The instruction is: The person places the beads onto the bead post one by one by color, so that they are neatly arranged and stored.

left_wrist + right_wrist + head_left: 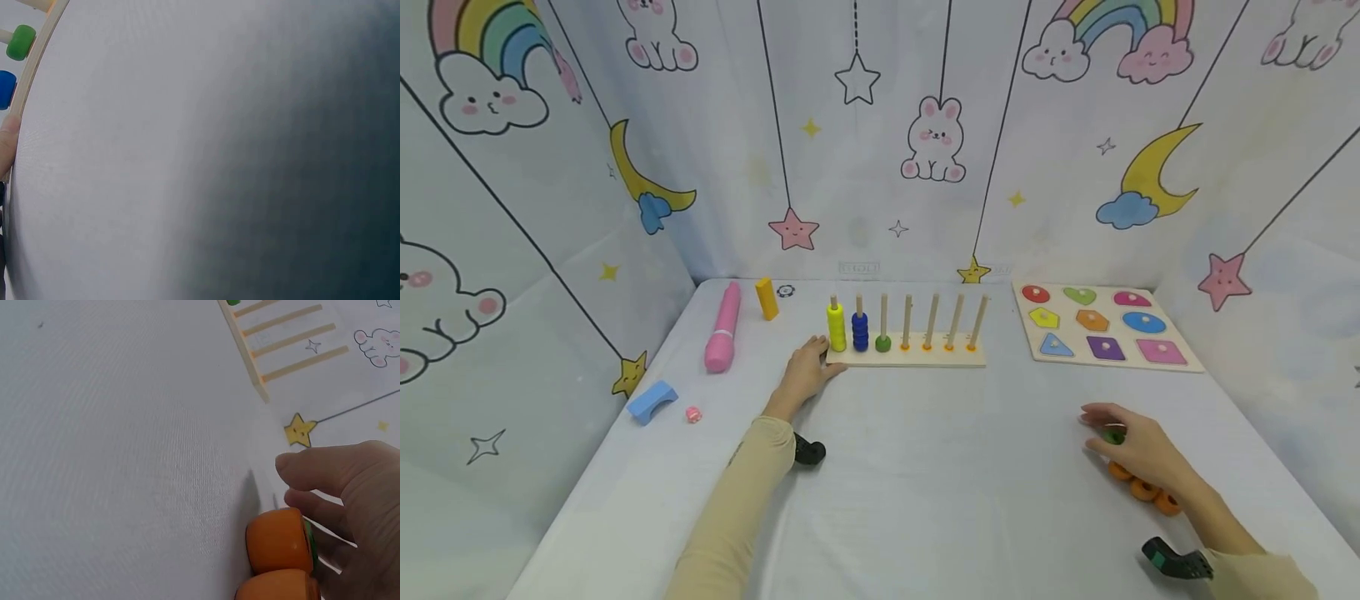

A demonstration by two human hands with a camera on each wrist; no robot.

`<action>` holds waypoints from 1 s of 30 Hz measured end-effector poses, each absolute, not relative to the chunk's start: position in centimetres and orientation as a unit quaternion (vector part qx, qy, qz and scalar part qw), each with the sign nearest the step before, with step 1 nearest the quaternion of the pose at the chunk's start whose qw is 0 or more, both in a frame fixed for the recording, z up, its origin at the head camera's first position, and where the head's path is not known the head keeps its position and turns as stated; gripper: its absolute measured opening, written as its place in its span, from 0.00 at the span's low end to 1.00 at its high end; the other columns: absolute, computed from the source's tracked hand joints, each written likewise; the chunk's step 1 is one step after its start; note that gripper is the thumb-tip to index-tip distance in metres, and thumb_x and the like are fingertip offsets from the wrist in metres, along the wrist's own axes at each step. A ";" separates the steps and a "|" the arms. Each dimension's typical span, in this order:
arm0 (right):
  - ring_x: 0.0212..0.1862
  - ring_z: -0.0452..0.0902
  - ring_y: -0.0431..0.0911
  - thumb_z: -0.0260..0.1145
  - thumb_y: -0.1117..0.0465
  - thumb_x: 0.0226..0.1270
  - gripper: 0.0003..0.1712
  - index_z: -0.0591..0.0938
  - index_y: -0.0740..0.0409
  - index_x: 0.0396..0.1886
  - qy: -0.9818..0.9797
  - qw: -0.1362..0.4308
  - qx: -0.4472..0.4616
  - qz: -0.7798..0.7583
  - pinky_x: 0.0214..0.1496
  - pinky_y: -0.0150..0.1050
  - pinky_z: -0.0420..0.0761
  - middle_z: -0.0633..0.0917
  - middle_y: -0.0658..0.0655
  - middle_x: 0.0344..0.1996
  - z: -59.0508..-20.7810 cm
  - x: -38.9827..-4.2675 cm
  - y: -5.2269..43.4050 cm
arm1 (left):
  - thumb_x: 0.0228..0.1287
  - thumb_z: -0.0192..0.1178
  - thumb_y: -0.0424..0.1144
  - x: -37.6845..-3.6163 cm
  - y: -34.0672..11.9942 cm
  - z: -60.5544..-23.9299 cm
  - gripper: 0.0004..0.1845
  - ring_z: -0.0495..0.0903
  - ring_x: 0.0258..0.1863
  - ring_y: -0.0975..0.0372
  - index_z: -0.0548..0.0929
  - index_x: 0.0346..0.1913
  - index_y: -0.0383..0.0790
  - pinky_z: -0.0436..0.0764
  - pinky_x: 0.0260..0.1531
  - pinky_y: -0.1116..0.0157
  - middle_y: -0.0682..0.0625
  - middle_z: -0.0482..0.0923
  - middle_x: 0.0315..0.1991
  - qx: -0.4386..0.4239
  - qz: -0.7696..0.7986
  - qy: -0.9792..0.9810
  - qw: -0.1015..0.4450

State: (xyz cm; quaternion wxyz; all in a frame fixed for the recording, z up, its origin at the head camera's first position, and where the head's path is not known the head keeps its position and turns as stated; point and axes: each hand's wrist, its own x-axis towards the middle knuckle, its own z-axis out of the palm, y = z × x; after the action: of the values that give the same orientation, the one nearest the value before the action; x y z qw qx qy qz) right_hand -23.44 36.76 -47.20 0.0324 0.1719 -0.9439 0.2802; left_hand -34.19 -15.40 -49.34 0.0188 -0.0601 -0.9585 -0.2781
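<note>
A wooden peg board (917, 358) stands toward the back of the table. Yellow rings (836, 329) fill its first peg, blue rings (860, 333) the second, and one green ring (883, 343) sits low on the third; the other pegs are bare. My left hand (801, 375) holds the board's left end, thumb along the front edge. On the right, my right hand (1138, 450) hovers with thumb and fingers apart around a loose green ring (1115, 436). Orange rings (1145, 490) lie in a row beside it, partly under the hand; the right wrist view shows an orange ring (278, 540) near the fingers.
A shape puzzle board (1105, 329) lies at the back right. To the left are a pink stick-shaped toy (722, 329), a yellow block (767, 298), a blue arch block (652, 402) and a small pink piece (693, 414). Patterned cloth walls (865, 150) enclose the table.
</note>
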 end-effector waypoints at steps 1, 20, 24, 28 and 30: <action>0.48 0.78 0.53 0.72 0.57 0.57 0.28 0.76 0.59 0.56 -0.947 0.030 0.167 0.274 0.47 0.18 0.72 0.84 0.56 0.46 -47.2 -23.3 36.9 | 0.61 0.62 0.52 -34.1 -15.4 -49.4 0.38 0.55 0.69 0.46 0.65 0.67 0.30 0.54 0.68 0.50 0.37 0.61 0.68 -0.061 -0.280 -0.958 0.019; 0.41 0.82 0.55 0.70 0.68 0.56 0.28 0.74 0.60 0.57 -0.939 0.112 0.153 0.286 0.42 0.22 0.79 0.85 0.58 0.40 -46.9 -24.5 36.2 | 0.62 0.62 0.52 -34.4 -15.6 -49.2 0.39 0.54 0.70 0.46 0.64 0.67 0.30 0.54 0.69 0.50 0.37 0.60 0.68 -0.061 -0.286 -0.956 0.018; 0.40 0.82 0.51 0.71 0.72 0.53 0.27 0.76 0.62 0.54 -0.914 0.155 0.211 0.309 0.45 0.37 0.82 0.85 0.57 0.38 -45.8 -26.9 32.5 | 0.62 0.62 0.52 -34.4 -15.6 -49.3 0.39 0.53 0.70 0.47 0.64 0.67 0.31 0.54 0.69 0.51 0.37 0.60 0.68 -0.059 -0.286 -0.956 0.016; 0.42 0.81 0.49 0.71 0.75 0.51 0.26 0.77 0.64 0.53 -0.874 0.178 0.283 0.353 0.46 0.40 0.82 0.85 0.59 0.41 -44.1 -29.3 27.2 | 0.62 0.62 0.52 -34.4 -15.6 -49.6 0.39 0.53 0.70 0.47 0.63 0.68 0.31 0.54 0.69 0.51 0.38 0.59 0.69 -0.059 -0.285 -0.957 0.014; 0.44 0.81 0.49 0.71 0.76 0.52 0.25 0.77 0.65 0.51 -0.854 0.186 0.316 0.370 0.47 0.40 0.82 0.84 0.60 0.42 -43.2 -30.6 24.3 | 0.62 0.62 0.53 -34.4 -15.6 -49.6 0.39 0.53 0.70 0.47 0.63 0.68 0.31 0.54 0.69 0.51 0.38 0.59 0.69 -0.057 -0.285 -0.957 0.015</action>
State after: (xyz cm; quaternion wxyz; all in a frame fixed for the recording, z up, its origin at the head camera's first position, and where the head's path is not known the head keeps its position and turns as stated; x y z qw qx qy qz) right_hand -30.64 24.28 -43.21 0.1855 0.3160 -0.8536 0.3702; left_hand -34.42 -15.56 -49.63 0.0154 -0.0568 -0.9566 -0.2854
